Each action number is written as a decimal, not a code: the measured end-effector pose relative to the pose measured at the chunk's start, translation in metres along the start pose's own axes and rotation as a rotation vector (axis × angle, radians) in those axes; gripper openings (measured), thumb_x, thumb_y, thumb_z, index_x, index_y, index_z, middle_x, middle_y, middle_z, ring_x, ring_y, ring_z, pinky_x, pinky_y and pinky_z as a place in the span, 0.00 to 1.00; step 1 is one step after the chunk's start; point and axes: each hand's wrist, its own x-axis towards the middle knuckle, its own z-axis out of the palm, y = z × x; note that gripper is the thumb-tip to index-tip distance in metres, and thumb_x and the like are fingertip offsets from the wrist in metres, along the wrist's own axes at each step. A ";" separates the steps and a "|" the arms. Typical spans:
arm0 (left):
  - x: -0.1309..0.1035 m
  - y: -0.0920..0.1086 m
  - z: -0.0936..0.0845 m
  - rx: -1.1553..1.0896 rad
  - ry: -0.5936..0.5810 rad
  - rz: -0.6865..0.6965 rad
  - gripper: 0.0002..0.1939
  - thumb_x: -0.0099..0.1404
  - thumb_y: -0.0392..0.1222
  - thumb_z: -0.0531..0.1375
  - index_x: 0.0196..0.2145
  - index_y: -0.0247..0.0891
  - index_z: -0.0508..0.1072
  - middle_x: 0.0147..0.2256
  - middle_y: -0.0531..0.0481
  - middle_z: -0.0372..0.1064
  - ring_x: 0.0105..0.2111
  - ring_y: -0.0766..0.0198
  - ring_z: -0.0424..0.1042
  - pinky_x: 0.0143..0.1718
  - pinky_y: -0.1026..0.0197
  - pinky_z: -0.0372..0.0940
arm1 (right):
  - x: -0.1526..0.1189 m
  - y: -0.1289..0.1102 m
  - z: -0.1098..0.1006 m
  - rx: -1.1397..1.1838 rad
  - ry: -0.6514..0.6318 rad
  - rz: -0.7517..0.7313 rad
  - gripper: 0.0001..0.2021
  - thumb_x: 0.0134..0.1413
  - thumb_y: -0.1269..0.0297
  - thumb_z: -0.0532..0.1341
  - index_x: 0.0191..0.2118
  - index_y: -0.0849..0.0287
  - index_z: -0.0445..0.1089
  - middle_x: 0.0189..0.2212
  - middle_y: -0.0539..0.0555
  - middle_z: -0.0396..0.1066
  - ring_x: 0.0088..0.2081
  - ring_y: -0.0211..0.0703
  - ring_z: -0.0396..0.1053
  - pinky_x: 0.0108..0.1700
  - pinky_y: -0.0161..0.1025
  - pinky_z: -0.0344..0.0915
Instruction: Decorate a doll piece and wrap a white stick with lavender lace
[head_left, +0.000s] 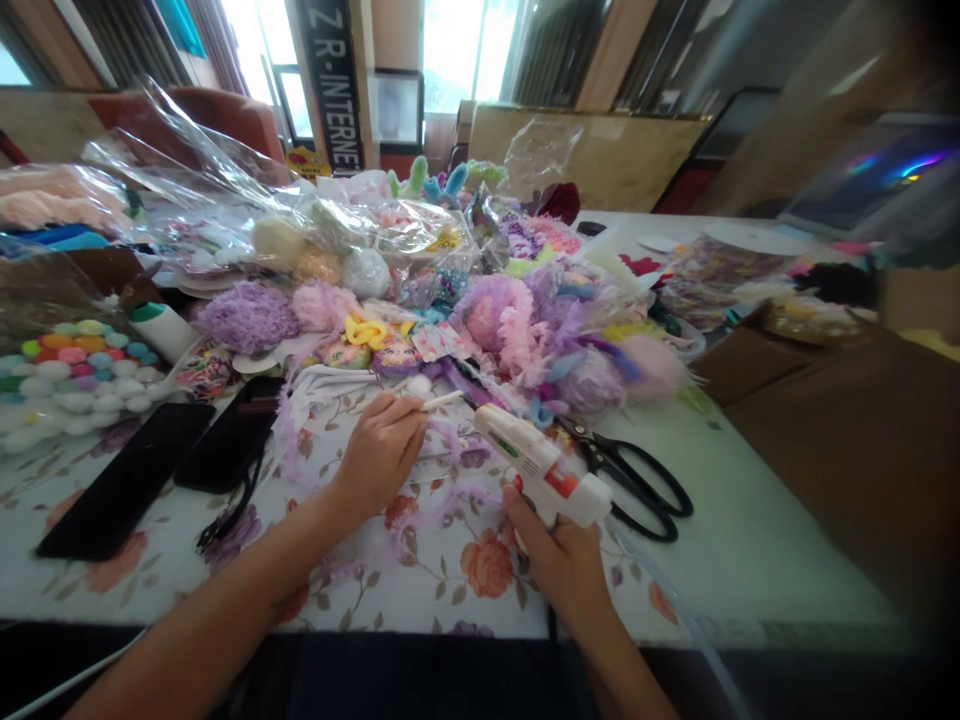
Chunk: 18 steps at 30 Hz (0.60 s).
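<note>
My right hand is closed around the handle of a white glue gun with red parts, its nozzle pointing up and to the left. My left hand pinches a thin pale stick, whose end pokes out towards the nozzle. A small white pom-pom shows just above the left fingers; whether it is joined to the stick I cannot tell. Fuzzy lilac yarn trails over the floral cloth between both hands. Close to the glue gun lie black-handled scissors.
Two dark phones lie on the left, near a clear bag of coloured pom-poms. Purple yarn, pink yarn and plastic-wrapped craft supplies are heaped along the back. A brown cardboard box stands at the right.
</note>
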 end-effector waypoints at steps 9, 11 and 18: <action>0.000 0.000 -0.001 0.021 0.025 0.022 0.10 0.69 0.35 0.52 0.36 0.35 0.73 0.41 0.44 0.72 0.38 0.59 0.66 0.43 0.54 0.64 | 0.006 0.011 0.001 0.186 0.006 0.006 0.18 0.51 0.48 0.60 0.24 0.58 0.71 0.15 0.49 0.66 0.18 0.38 0.61 0.22 0.37 0.58; 0.000 0.000 -0.002 0.023 0.038 0.027 0.09 0.68 0.34 0.53 0.37 0.34 0.73 0.41 0.43 0.72 0.38 0.58 0.65 0.44 0.53 0.64 | 0.006 0.010 -0.005 0.254 0.057 0.003 0.17 0.50 0.49 0.62 0.31 0.59 0.74 0.15 0.48 0.65 0.17 0.37 0.59 0.21 0.36 0.57; -0.001 -0.003 -0.003 0.062 0.036 0.020 0.09 0.68 0.35 0.53 0.37 0.34 0.74 0.41 0.42 0.72 0.41 0.56 0.66 0.46 0.52 0.63 | 0.023 0.018 -0.080 0.184 0.546 -0.044 0.17 0.48 0.52 0.63 0.36 0.62 0.75 0.16 0.49 0.68 0.18 0.37 0.61 0.22 0.35 0.58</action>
